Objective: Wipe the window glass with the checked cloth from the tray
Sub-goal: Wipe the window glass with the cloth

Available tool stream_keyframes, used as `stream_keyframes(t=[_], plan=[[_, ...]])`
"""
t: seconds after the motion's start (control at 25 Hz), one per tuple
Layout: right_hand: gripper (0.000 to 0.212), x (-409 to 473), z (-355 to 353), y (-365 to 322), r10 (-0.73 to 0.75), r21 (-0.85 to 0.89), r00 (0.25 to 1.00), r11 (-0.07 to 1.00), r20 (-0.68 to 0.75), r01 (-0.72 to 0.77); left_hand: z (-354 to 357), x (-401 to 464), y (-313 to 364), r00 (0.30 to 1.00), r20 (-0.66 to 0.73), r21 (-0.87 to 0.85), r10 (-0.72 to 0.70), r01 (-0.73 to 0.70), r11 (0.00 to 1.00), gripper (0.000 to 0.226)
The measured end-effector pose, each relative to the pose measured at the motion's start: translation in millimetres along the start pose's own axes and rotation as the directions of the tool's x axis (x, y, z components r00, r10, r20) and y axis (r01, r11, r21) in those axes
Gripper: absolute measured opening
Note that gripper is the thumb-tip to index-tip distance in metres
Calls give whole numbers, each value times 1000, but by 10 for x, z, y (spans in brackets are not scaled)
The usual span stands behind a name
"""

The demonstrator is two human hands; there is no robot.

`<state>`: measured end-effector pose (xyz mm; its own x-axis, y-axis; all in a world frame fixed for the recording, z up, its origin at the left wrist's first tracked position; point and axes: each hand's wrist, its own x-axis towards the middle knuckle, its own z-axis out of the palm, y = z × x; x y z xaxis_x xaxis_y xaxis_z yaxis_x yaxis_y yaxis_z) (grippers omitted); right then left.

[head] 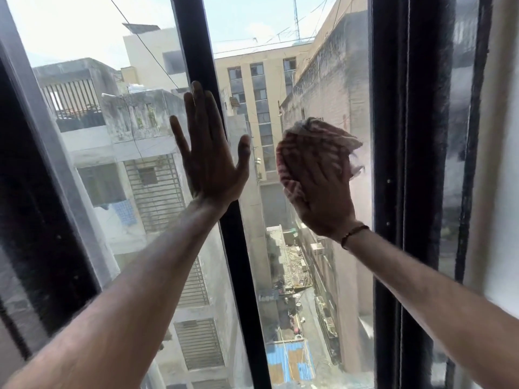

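The red-and-white checked cloth (314, 141) is bunched up and pressed flat against the window glass (317, 276) of the right pane. My right hand (323, 192) lies spread over the cloth and holds it against the glass; a dark thread band circles that wrist. My left hand (209, 153) is open with fingers apart, palm flat against the black middle frame bar (244, 276) and the edge of the left pane. The tray is not in view.
A thick black frame post (407, 164) bounds the right pane, with a pale wall (502, 220) beyond it. Another dark frame (42, 220) runs down the left. Through the glass I see buildings and a narrow lane far below.
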<state>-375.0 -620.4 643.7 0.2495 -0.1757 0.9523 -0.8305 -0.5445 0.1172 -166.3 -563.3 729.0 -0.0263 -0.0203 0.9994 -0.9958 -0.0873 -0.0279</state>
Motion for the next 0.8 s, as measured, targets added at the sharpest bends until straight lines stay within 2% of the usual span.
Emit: stream_keyframes(t=[0.08, 0.16, 0.2, 0.24, 0.32, 0.36, 0.4, 0.44, 0.48, 0.52, 0.56, 0.6, 0.64, 0.68, 0.72, 0.76, 0.8], plan=[[56, -86, 49, -155, -168, 21, 982, 986, 89, 167, -17, -6, -11, 1000, 26, 8, 5, -5, 1000, 85], [60, -379, -60, -112, -383, 39, 895, 922, 230, 385, -99, 27, 41, 995, 96, 17, 0, -2, 1000, 86], [61, -528, -149, -87, -407, 84, 869, 913, 281, 400, -156, 41, 68, 990, 138, 38, -21, 16, 999, 86], [59, -658, -245, -93, -369, 138, 864, 929, 342, 342, -228, 27, 95, 984, 174, 56, -41, 32, 998, 86], [48, -914, -436, -210, -158, 219, 842, 975, 515, 49, -416, -201, 120, 973, 227, 29, -33, 27, 999, 84], [46, -1020, -492, -287, -26, 268, 827, 951, 562, -152, -479, -443, 114, 967, 256, -29, 6, 1, 1000, 81], [46, -1132, -563, -395, 107, 345, 788, 858, 606, -381, -593, -802, 109, 956, 291, -97, 27, 1, 995, 76], [44, -1232, -645, -524, 230, 424, 714, 671, 661, -608, -749, -1230, 110, 937, 348, -165, 16, 45, 985, 68], [40, -1340, -691, -656, 316, 455, 597, 421, 737, -785, -919, -1680, 110, 890, 454, -217, -32, 146, 965, 59], [36, -1505, -723, -822, 342, 402, 434, 165, 833, -901, -1135, -2142, 115, 800, 589, -233, -114, 303, 924, 50], [36, -1685, -731, -996, 312, 298, 271, -42, 911, -954, -1336, -2537, 129, 657, 722, -207, -217, 504, 838, 43], [40, -1933, -741, -1202, 250, 172, 124, -184, 960, -968, -1549, -2925, 123, 458, 823, -123, -337, 722, 681, 38], [44, -2178, -776, -1422, 180, 57, 5, -283, 984, -957, -1739, -3255, 100, 227, 870, -7, -438, 893, 449, 36], [46, -2423, -824, -1684, 112, -40, -84, -347, 990, -937, -1953, -3563, 18, -37, 881, 129, -472, 978, 164, 39], [46, -2683, -879, -1979, 52, -128, -162, -393, 985, -911, -2213, -3878, -103, -283, 865, 256, -415, 959, -121, 48], [46, -2910, -904, -2223, 10, -198, -222, -410, 975, -890, -2432, -4168, -237, -450, 834, 339, -319, 875, -347, 57], [46, -3174, -945, -2516, -37, -274, -286, -425, 958, -863, -2724, -4498, -396, -563, 787, 392, -253, 773, -499, 61]])
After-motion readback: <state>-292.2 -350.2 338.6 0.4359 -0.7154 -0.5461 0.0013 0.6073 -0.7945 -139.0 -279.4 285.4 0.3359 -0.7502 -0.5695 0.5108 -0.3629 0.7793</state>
